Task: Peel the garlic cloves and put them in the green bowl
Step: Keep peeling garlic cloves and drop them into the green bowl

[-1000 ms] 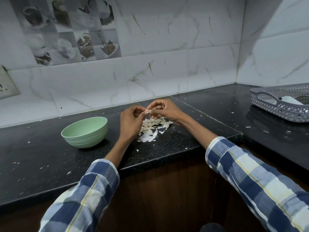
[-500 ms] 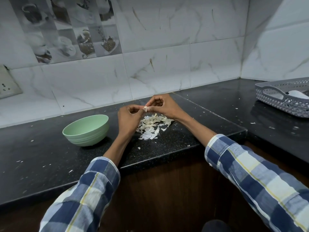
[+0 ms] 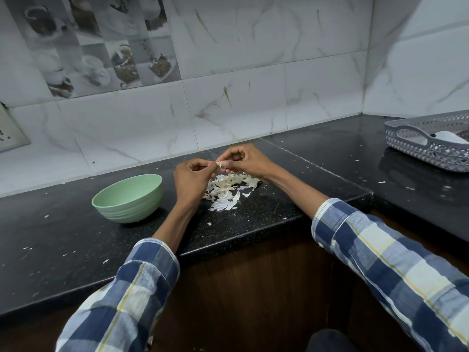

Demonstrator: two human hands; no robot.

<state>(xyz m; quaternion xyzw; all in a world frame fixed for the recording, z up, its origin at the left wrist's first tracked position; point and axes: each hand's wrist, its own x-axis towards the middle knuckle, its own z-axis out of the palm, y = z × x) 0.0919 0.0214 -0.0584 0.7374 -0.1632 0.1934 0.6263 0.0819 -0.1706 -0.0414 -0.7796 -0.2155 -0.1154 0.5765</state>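
Observation:
Both hands meet above a heap of white garlic skins (image 3: 229,188) on the black counter. My left hand (image 3: 191,181) and my right hand (image 3: 243,161) pinch one small garlic clove (image 3: 219,164) between their fingertips; most of the clove is hidden by the fingers. The pale green bowl (image 3: 128,195) stands on the counter just left of my left hand. Its inside is not visible from this angle.
A grey perforated basket (image 3: 429,142) holding a white object sits at the far right on the counter. Small skin flakes lie scattered over the black counter (image 3: 63,229). The counter edge drops to a brown cabinet front below. A switch plate is on the left wall.
Both hands stay together on the clove with small finger shifts. The view has tilted slightly, so the hands and bowl sit a little higher in the picture.

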